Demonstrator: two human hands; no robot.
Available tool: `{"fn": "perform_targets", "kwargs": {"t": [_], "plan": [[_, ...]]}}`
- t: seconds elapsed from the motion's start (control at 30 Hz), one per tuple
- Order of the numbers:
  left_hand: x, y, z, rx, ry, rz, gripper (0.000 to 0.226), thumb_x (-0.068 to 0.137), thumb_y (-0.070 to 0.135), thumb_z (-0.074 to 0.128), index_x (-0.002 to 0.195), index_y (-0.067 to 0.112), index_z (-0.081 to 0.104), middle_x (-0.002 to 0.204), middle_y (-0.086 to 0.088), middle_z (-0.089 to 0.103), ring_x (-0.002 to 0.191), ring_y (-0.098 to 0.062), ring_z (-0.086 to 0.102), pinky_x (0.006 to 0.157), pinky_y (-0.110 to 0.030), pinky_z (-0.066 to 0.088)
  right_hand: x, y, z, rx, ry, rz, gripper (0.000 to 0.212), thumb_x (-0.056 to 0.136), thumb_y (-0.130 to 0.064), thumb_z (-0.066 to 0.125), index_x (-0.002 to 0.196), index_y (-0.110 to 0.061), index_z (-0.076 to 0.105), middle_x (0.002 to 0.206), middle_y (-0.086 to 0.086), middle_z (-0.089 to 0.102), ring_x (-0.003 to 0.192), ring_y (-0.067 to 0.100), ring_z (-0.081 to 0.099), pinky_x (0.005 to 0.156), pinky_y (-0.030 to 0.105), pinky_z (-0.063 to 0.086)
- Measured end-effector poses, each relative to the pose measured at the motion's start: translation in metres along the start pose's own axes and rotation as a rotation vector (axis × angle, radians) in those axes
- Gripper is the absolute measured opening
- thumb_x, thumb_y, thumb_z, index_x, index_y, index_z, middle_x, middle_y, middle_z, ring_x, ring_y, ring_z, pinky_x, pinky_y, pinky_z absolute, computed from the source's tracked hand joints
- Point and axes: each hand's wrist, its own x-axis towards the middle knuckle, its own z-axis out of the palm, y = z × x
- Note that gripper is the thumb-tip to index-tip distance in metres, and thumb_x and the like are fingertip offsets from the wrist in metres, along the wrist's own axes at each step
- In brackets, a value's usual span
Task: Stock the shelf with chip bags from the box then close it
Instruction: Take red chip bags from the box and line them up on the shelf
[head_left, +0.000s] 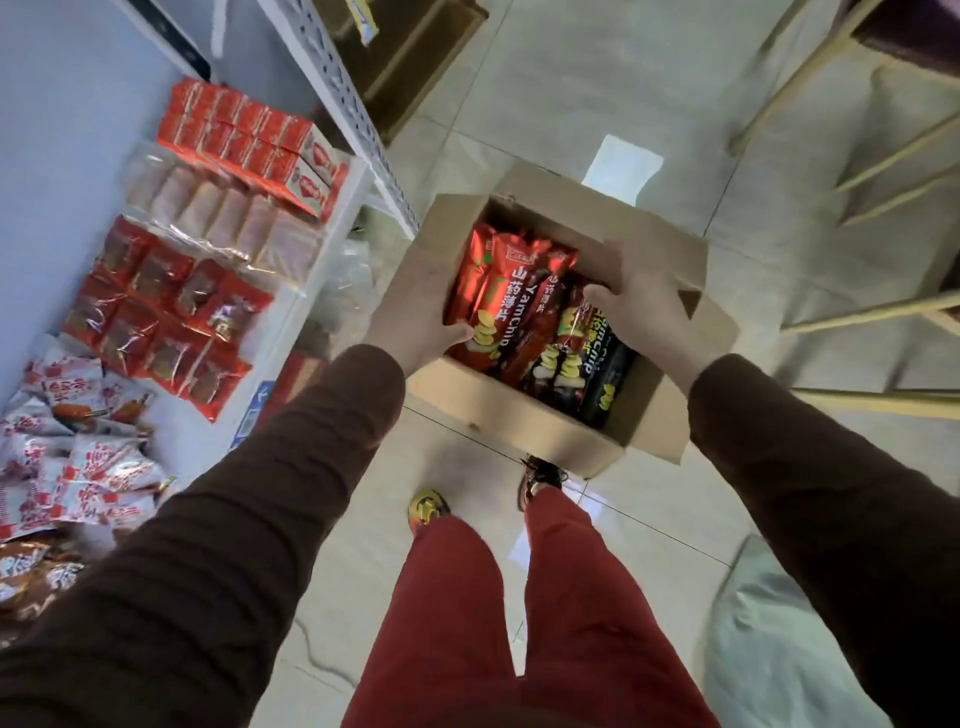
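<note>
An open cardboard box (498, 415) sits low in front of me over the tiled floor. It is packed with upright red chip bags (506, 291) on the left and black chip bags (605, 371) on the right. My left hand (415, 306) reaches in over the box's left flap, thumb pressed on the outer red bag. My right hand (647, 306) comes in from the right flap, its fingers and thumb curled around the tops of the middle bags. The white shelf (311, 291) is at my left.
The shelf holds red cartons (249, 140), clear-wrapped packs (223, 213), red snack packets (166, 317) and white-red packets (78, 457). Another cardboard box (415, 57) lies beyond the shelf post. Wooden chair legs (883, 171) stand right. My feet are just behind the box.
</note>
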Motion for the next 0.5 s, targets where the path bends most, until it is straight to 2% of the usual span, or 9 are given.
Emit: {"fn": "perform_targets", "kwargs": {"t": [0.1, 0.37, 0.5], "plan": [[0.040, -0.010, 0.032, -0.004, -0.031, -0.037, 0.074, 0.082, 0.032, 0.079, 0.145, 0.017, 0.044, 0.139, -0.011, 0.053, 0.127, -0.031, 0.051, 0.104, -0.042, 0.043, 0.034, 0.032, 0.018, 0.068, -0.029, 0.068, 0.063, 0.099, -0.028, 0.065, 0.154, -0.018, 0.036, 0.154, 0.007, 0.046, 0.140, 0.025, 0.045, 0.111, 0.036, 0.037], [0.152, -0.076, 0.116, 0.003, -0.106, -0.133, 0.074, 0.089, 0.036, 0.073, 0.151, 0.015, 0.039, 0.148, -0.011, 0.047, 0.134, -0.030, 0.045, 0.110, -0.040, 0.037, 0.123, 0.093, 0.115, 0.327, -0.112, 0.255, 0.072, 0.096, -0.031, 0.070, 0.157, -0.021, 0.032, 0.155, 0.000, 0.046, 0.139, 0.018, 0.047, 0.102, 0.029, 0.045], [0.195, -0.110, 0.160, -0.094, -0.118, -0.220, 0.066, 0.096, 0.033, 0.067, 0.152, 0.014, 0.038, 0.151, -0.009, 0.046, 0.136, -0.029, 0.045, 0.106, -0.033, 0.034, 0.163, 0.114, 0.171, 0.439, -0.166, 0.295, 0.073, 0.095, -0.032, 0.072, 0.156, -0.023, 0.032, 0.155, 0.000, 0.044, 0.139, 0.019, 0.046, 0.111, 0.042, 0.046]]}}
